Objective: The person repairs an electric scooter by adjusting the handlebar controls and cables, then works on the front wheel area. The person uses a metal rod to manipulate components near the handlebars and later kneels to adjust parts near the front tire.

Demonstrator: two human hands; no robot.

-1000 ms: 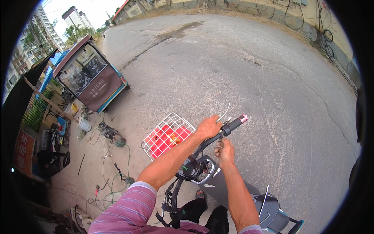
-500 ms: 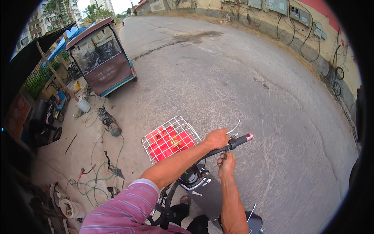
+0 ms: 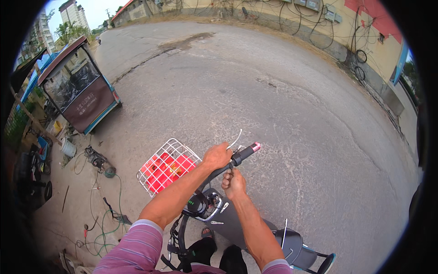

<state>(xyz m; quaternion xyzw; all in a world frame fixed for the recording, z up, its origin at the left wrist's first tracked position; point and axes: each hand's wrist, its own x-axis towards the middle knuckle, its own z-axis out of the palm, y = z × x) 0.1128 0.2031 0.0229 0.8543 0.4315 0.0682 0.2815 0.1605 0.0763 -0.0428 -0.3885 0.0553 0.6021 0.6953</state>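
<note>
My left hand (image 3: 218, 156) reaches across to the right side of the scooter's black handlebar. Its fingers are closed at the base of the silver brake lever (image 3: 239, 135), which sticks out past the knuckles; the fingertips are hidden. Just under the bar, beside the black grip (image 3: 245, 153) with its pink end, my right hand (image 3: 234, 184) is closed with curled fingers. Whatever it pinches is too small or covered to make out. Ahead of the handlebar hangs a white wire basket (image 3: 171, 140) with a red bag (image 3: 165, 175) inside.
The scooter's round dash (image 3: 197, 203) and dark seat (image 3: 292, 244) are near me. Left lie a green hose (image 3: 120, 201), a dark machine (image 3: 101, 162) and a white bucket (image 3: 68, 147). Behind stands a covered three-wheeler (image 3: 82, 98). A wired wall (image 3: 337, 39) borders the road.
The view has swung right, so the scooter, basket and three-wheeler sit further left and more seat shows. Both hands stay at the same part of the handlebar.
</note>
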